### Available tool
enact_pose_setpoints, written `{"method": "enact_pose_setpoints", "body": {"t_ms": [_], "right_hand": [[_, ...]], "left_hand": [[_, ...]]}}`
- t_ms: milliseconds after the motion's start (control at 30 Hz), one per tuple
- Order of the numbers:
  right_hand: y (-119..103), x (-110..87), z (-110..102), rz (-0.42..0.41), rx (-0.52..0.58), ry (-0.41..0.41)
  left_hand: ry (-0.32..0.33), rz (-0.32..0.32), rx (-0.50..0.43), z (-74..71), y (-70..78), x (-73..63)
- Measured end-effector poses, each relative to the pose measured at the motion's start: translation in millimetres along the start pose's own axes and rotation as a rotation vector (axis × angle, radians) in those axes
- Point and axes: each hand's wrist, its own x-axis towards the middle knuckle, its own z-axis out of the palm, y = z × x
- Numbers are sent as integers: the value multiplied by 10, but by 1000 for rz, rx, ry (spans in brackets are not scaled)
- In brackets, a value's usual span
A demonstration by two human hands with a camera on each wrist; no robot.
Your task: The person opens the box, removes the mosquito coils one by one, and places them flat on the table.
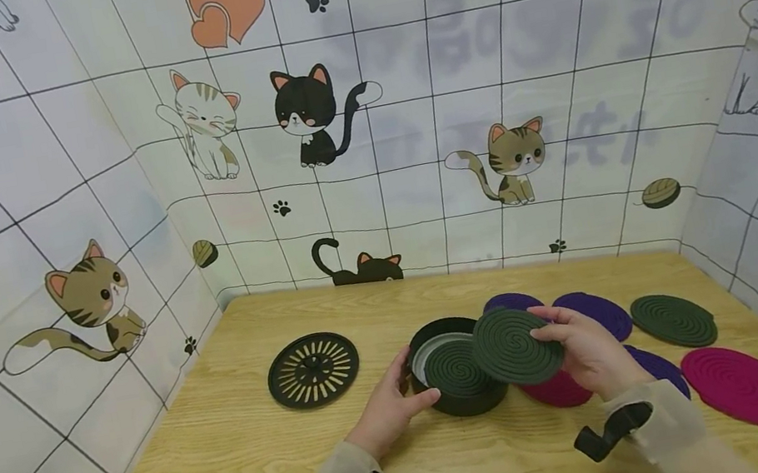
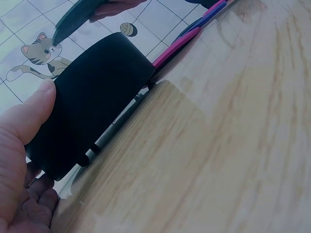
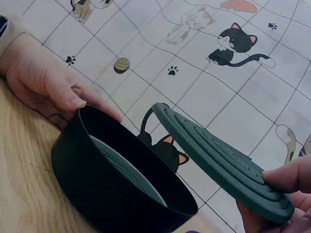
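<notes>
My left hand grips the near left side of a round black mosquito coil holder, thumb at the front and fingers round behind. Inside the holder lies a green mosquito coil on a pale lining, as the head view shows. Pinched at its right edge by my right hand, a second green coil hangs tilted above the holder's right side. The right wrist view shows that held coil edge-on, apart from the holder's rim.
A black slotted lid with a central knob lies to the left. Right of the holder are purple coils, a green coil and a pink coil. Another pink coil is partly hidden under my right hand. Cat-patterned sheeting borders the table.
</notes>
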Motion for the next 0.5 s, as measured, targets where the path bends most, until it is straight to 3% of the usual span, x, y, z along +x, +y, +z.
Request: {"method": "enact_pose_setpoints", "body": {"t_ms": [267, 500], "right_hand": [[51, -118, -296, 17, -2, -66], [142, -203, -546, 91, -26, -104]], "left_hand": [[-2, 0, 1, 12, -21, 9], [-3, -1, 2, 10, -19, 7]]}}
